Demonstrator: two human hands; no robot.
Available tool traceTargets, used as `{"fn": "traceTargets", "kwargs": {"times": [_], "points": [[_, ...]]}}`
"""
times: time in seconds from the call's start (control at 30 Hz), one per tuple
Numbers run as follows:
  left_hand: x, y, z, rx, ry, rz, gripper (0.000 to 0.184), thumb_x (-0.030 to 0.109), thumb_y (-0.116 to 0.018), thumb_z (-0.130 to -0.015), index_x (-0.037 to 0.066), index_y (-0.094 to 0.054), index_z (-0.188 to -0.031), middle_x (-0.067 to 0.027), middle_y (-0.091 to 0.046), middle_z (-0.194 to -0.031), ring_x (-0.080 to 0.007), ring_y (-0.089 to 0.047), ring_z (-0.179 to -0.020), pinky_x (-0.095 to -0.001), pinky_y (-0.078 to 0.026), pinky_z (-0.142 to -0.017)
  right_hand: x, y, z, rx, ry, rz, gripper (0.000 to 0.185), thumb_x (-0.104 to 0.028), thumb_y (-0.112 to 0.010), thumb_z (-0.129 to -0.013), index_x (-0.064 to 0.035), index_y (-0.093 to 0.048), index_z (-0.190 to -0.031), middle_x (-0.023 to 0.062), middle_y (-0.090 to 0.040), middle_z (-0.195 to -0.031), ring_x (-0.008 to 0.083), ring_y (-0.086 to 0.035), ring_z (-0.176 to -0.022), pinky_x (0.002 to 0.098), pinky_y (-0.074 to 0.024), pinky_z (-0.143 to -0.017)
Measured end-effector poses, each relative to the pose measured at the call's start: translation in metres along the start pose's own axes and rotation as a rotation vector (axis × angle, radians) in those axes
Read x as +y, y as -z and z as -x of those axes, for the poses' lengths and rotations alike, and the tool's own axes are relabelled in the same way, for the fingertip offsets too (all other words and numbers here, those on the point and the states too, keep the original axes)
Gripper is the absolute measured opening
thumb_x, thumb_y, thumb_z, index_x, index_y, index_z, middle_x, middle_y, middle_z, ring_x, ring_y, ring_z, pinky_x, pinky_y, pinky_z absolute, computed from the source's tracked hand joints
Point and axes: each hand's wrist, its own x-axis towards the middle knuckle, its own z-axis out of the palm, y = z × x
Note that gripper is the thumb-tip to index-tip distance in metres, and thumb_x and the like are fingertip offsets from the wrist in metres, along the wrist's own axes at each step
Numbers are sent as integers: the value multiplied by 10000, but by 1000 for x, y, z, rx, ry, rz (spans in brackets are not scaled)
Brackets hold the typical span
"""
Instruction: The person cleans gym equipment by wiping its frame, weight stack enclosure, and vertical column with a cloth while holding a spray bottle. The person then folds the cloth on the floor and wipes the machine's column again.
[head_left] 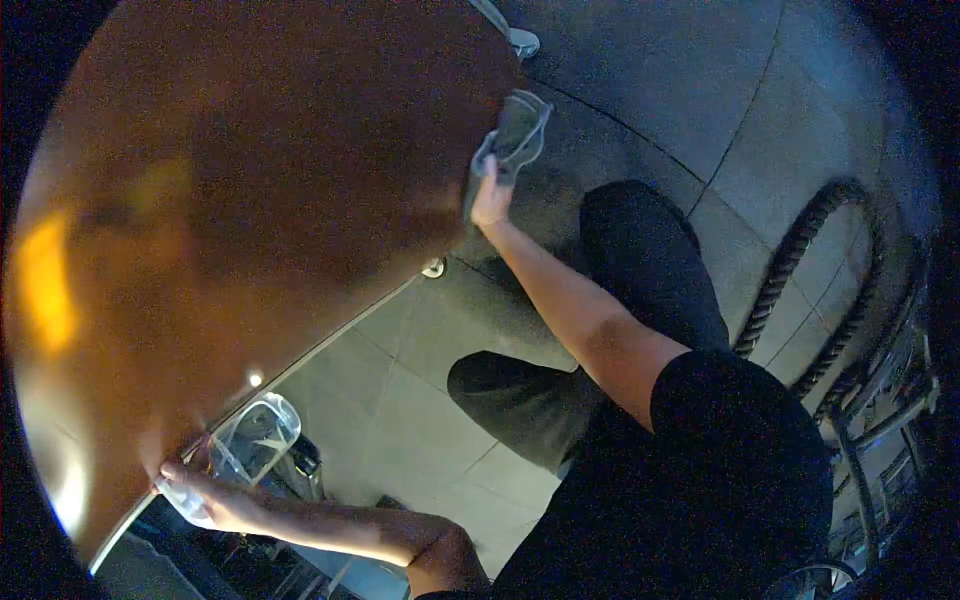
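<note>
grey cloth (517, 135) looks soft and light, right hand (489, 203) pinching its edge works imo, left hand (228, 505) clutches some pale thing (186, 502)

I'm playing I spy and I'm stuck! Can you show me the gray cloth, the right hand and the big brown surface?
Gray cloth (519, 135): head view, on its folded middle.
Right hand (491, 203): head view, on the middle of the hand.
Big brown surface (300, 190): head view, on a bare part.
</note>
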Motion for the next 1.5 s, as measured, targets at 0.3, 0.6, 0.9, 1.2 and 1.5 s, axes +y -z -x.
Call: {"fn": "traceTargets", "kwargs": {"times": [0.3, 0.6, 0.9, 1.2, 1.5], "points": [[7, -3, 8, -1, 132, 136, 603, 502, -620, -1021, 14, -640, -1375, -141, -687, -1291, -268, -615, -1147, -386, -437, -1057, 76, -56, 18, 165, -353, -363, 529, -448, -677, -966, -18, -643, -1271, 160, -666, -1229, 298, -622, -1137, 431, -508, -1022], [-23, 3, -5, -49, 64, 38, 619, 425, -687, -1004, -55, -601, -1385, -180, -665, -1318, -271, -613, -1167, -387, -453, -1076, 289, -176, -101, 851, -367, -1341, 866, -751, -527, -888, -101, -565, -1459, 220, -483, -1544, 492, -352, -1472, 750, -175, -1176], [-22, 4, 4, -19, 83, 189, 671, 385, -702, -1007, -35, -494, -1488, -153, -652, -1280, -205, -616, -1093, -371, -507, -1009, 216, -447, 195, -6, -1073, -1399, 755, -566, -585, -1003, 9, -458, -1475, 223, -669, -1318, 363, -635, -1212, 436, -461, -1057], [-11, 4, 7, -27, 79, 119, 788, 498, -638, -1014, -126, -473, -1466, -231, -450, -1578, -298, -473, -1402, -378, -316, -1205, 189, -439, 233, -362, -1837, -1457, 853, -711, -422, -992, 39, -621, -1346, 287, -651, -1321, 409, -575, -1307, 444, -403, -1113], [-15, 1, 7, -25, 21, 56, 833, 548, -601, -1015, -145, -465, -1455, -285, -444, -1562, -371, -424, -1456, -396, -291, -1218, 352, -178, -134, 704, -301, -1471, 888, -654, -461, -995, 18, -339, -1562, 309, -336, -1590, 437, -285, -1510, 522, -227, -1245]]}}
